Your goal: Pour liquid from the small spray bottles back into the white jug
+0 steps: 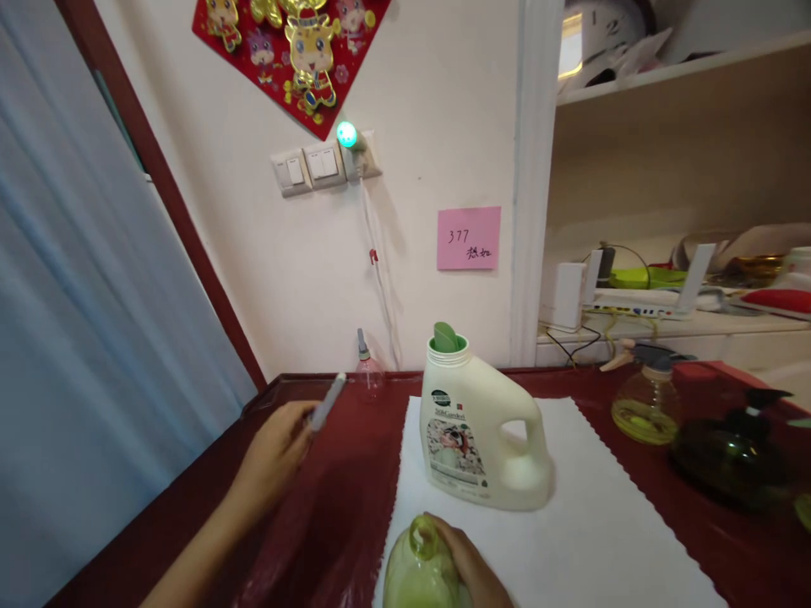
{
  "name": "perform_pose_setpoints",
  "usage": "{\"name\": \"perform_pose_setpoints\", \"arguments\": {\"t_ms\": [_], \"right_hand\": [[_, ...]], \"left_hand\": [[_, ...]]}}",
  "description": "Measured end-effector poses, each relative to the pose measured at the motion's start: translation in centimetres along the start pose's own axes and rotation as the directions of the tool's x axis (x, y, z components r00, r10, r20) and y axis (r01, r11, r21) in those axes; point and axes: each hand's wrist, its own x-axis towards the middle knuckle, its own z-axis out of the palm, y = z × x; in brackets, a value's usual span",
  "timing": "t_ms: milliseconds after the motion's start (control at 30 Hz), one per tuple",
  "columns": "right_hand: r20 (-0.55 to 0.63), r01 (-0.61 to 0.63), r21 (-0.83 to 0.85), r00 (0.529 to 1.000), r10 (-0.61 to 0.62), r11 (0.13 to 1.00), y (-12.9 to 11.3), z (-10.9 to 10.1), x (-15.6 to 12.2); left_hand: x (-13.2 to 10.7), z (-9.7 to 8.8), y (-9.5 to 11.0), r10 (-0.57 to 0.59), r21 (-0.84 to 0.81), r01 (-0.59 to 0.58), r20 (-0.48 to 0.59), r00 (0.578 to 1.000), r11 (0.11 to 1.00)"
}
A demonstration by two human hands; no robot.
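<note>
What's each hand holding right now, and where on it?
The left hand grips a slim pen-like stick by its lower end; the right hand clasps a translucent green bottle on its side, below the neck.

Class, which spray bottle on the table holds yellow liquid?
The spray bottle right of the sheet; the clear one by the wall looks empty, the dark one nearly black.

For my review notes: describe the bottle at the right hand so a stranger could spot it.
On the dark red table, find the white paper sheet. At its near edge, in front of the cream handled jug, the right hand touches a rounded bottle. Translucent pale green, it alone sits under a hand.
</note>
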Motion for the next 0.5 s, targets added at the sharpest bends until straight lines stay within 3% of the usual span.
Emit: {"name": "perform_pose_setpoints", "arguments": {"t_ms": [33,100,167,200,267,367,500], "right_hand": [[0.009,-0.017,0.022,1.000,0.017,1.000,0.2,0.1,-0.1],[0.018,-0.026,0.029,1.000,0.026,0.999,0.4,0.4,-0.2],[0.025,-0.012,0.001,1.000,0.012,1.000,0.6,0.6,-0.3],[0.028,-0.004,-0.016,1.000,0.005,1.000,0.6,0.6,-0.4],[0.030,0.016,-0.051,0.999,-0.014,0.999,0.6,0.6,-0.6],[0.023,0.046,-0.100,0.999,-0.044,0.994,0.4,0.7,-0.8],[0.006,0.059,-0.147,0.998,-0.059,0.987,0.3,1.0,-0.8]], "left_hand": [[-0.4,-1.5,0.9,-0.058,-0.271,0.037,-0.071,0.996,0.962],[-1.4,-4.2,3.1,-0.235,-0.713,0.081,-0.119,0.965,0.696],[-2.6,-6.1,5.8,-0.341,-0.923,-0.095,-0.231,0.911,0.373],[-3.2,-6.7,7.1,-0.395,-0.952,-0.140,-0.243,0.886,0.272],[-4.3,-7.0,9.3,-0.441,-0.956,-0.249,-0.294,0.848,0.158],[-5.8,-5.9,11.2,-0.469,-0.973,-0.232,-0.214,0.857,0.020],[-7.0,-3.8,11.4,-0.490,-0.992,-0.122,-0.098,0.866,-0.017]]}}
